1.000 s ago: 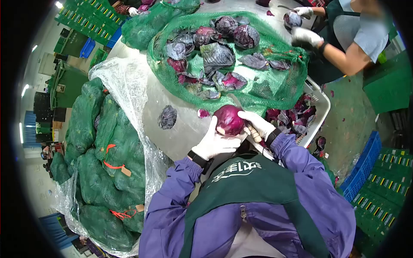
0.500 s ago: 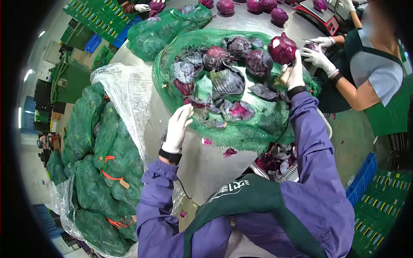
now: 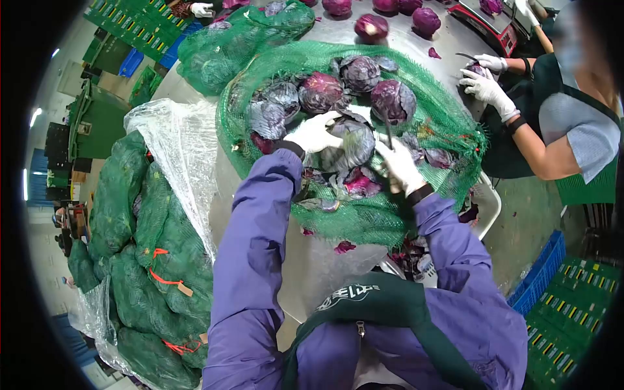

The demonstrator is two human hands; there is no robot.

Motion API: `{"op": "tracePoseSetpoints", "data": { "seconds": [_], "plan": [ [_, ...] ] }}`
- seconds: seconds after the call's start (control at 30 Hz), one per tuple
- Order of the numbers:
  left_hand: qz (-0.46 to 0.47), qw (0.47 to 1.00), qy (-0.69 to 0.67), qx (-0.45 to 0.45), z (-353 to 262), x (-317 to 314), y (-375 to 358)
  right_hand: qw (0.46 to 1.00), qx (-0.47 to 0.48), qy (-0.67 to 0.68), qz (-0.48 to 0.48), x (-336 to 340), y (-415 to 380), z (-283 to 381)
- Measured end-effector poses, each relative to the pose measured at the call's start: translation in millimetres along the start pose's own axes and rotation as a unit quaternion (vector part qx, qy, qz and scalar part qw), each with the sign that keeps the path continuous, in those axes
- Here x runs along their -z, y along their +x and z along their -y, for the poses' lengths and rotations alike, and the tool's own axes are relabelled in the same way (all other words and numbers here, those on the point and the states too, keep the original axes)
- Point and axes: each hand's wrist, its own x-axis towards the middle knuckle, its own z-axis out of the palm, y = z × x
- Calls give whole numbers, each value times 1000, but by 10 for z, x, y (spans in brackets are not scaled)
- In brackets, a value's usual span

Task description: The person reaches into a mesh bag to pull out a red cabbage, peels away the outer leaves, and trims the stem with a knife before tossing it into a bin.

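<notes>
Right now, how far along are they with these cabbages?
The smooth, bright purple cabbages at the far side look done. In progress: a dull-leaved cabbage between the left hand and the right hand, which holds a knife. Left to do: rougher cabbages in the open net and, probably, the bulging green sacks.

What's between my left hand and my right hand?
A dull purple-grey cabbage lies there, seen in the head view between your left hand and your right hand, which holds a knife beside it.
</notes>
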Motion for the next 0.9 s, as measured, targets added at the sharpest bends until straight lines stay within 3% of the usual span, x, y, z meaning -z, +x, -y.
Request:
{"op": "tracePoseSetpoints", "data": {
  "seconds": [0.03,0.07,0.1,0.17,0.2,0.23,0.27,0.3,0.37,0.4,0.43,0.53,0.57,0.63,0.67,0.73,0.83,0.9],
  "plan": [
    [48,993,92,62,-322,60,-73,995,-53,81,17,-100,-63,-116],
    [23,984,157,83,-146,-169,2,997,-21,80,5,-186,-91,-230],
    [28,985,125,116,-288,-247,-40,997,11,78,-8,-228,-118,-321],
    [-70,986,148,33,50,-541,-138,993,19,113,2,-162,-232,-294],
    [-79,988,102,81,-16,-641,-257,994,33,97,26,-84,-340,-288],
    [-75,991,79,74,-443,-594,-619,994,44,79,53,-32,-498,-279],
    [-91,985,119,91,-264,-789,-735,994,25,82,69,13,-802,-91],
    [-126,985,119,-10,-255,-882,-972,995,25,57,75,44,-1003,-85],
    [-67,991,45,109,-514,-1036,-1424,992,28,-49,116,122,-1483,29],
    [-61,991,25,113,-488,-1195,-1615,966,225,-81,97,98,-1448,-425],
    [-53,992,5,116,-422,-1378,-1784,972,180,-94,118,121,-1645,-441],
    [-117,987,-101,38,-366,-2007,-2150,985,-46,38,164,132,-2069,-660],
    [-120,991,-53,30,-277,-2241,-2225,977,-124,69,157,146,-2211,-793],
    [-55,991,83,92,-447,-2356,-2302,980,-170,13,106,113,-2529,-918],
    [-52,991,83,91,-533,-2372,-2315,989,-90,-51,105,123,-2656,-1023],
    [-154,987,-37,-15,-706,-2345,-2280,991,-103,-7,89,150,-2841,-890],
    [-107,994,0,-18,-728,-2268,-2277,992,-61,-75,84,222,-2856,-776],
    [-129,991,23,-32,-453,-2379,-2256,965,133,-212,80,231,-2722,-1061]
  ]
}}
